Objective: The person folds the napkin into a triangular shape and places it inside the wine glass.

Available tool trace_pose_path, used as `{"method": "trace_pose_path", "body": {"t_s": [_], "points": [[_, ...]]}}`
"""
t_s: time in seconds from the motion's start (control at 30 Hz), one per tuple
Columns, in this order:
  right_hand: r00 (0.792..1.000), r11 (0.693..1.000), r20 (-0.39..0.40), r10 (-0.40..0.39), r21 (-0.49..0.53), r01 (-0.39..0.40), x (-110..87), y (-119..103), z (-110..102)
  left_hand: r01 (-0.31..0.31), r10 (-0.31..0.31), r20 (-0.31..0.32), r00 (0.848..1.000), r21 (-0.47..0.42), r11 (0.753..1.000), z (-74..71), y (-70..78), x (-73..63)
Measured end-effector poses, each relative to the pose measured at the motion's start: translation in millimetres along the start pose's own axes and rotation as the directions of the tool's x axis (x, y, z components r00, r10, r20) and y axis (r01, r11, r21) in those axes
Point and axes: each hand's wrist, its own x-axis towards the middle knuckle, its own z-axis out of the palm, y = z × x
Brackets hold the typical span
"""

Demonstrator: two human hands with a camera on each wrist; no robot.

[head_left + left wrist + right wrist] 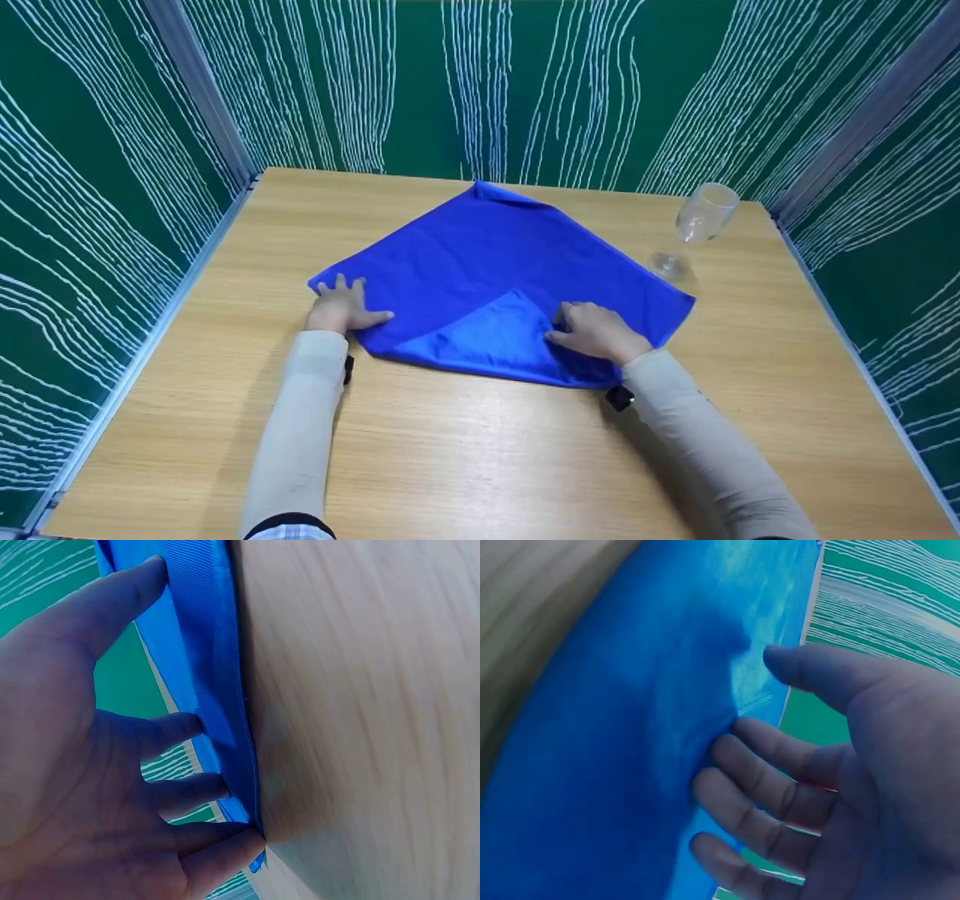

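A blue satin-like cloth [480, 255] lies spread on the table, its near corner turned back into a shinier flap [487, 330]. My left hand [335, 309] rests on the cloth's left corner with fingers spread. In the left wrist view, the fingertips [214, 787] touch the cloth near its hemmed edge [236, 690]. Over the flap's right side is my right hand [596, 330], fingers slightly bent. The right wrist view shows its fingertips [709, 784] against the blue fabric [607, 765], the thumb [802, 667] standing apart from them.
An empty stemmed glass [705, 216] stands at the back right, close to the cloth's right edge. The wooden table [465, 465] is bordered by green panels [420, 90] with white wavy lines and by grey frame posts [202, 82].
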Motion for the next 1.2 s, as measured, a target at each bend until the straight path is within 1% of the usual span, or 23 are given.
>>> {"method": "trace_pose_path", "body": {"t_s": [0.1,0.2,0.3,0.4,0.53,0.67,0.8,0.9,1.03,1.13,1.2], "points": [[1.0,0.999,-0.013,0.008,0.049,-0.008,7.5,-0.3,3.3,-0.008,0.008,0.001,1.0,0.007,1.0,0.1,-0.1,1.3],[1.0,0.994,-0.003,0.017,0.105,-0.017,13.9,-1.4,3.6,-0.009,0.009,0.003,1.0,0.007,1.0,0.0,-0.3,2.1],[1.0,0.988,0.025,0.015,0.15,-0.019,18.6,-2.1,1.8,-0.004,0.004,0.008,1.0,-0.005,1.0,0.2,-0.5,2.1],[0.998,0.982,0.07,0.004,0.186,-0.017,22.7,-2.2,-0.6,0.002,-0.002,0.016,1.0,-0.01,1.0,0.7,-0.7,1.7],[0.993,0.977,0.121,0.001,0.212,-0.027,25.6,-3.0,-2.8,0.003,-0.003,0.022,1.0,-0.003,1.0,0.6,-0.8,1.1],[0.99,0.97,0.138,0.011,0.24,-0.044,25.1,-5.1,-4.3,0.001,-0.001,0.022,1.0,-0.009,1.0,0.0,-0.6,1.5],[0.988,0.964,0.146,0.045,0.254,-0.081,25.6,-6.4,-6.1,0.006,-0.005,0.026,1.0,-0.017,1.0,0.5,-1.0,2.6],[0.993,0.972,0.11,0.032,0.227,-0.057,28.7,-6.7,-6.3,0.011,-0.01,0.028,1.0,-0.017,1.0,0.9,-1.4,2.6],[1.0,0.98,0.012,-0.018,0.197,0.015,33.9,-6.7,-7.5,0.006,-0.006,0.022,1.0,-0.006,1.0,1.1,-1.0,2.5],[0.997,0.98,-0.073,-0.034,0.193,0.047,38.5,-7.2,-10.3,0.001,-0.001,0.019,1.0,0.004,1.0,1.5,-1.1,3.6],[0.991,0.98,-0.132,-0.034,0.191,0.059,41.8,-8.0,-12.8,0.001,-0.001,0.018,1.0,0.009,1.0,1.5,-1.4,4.1]]}}
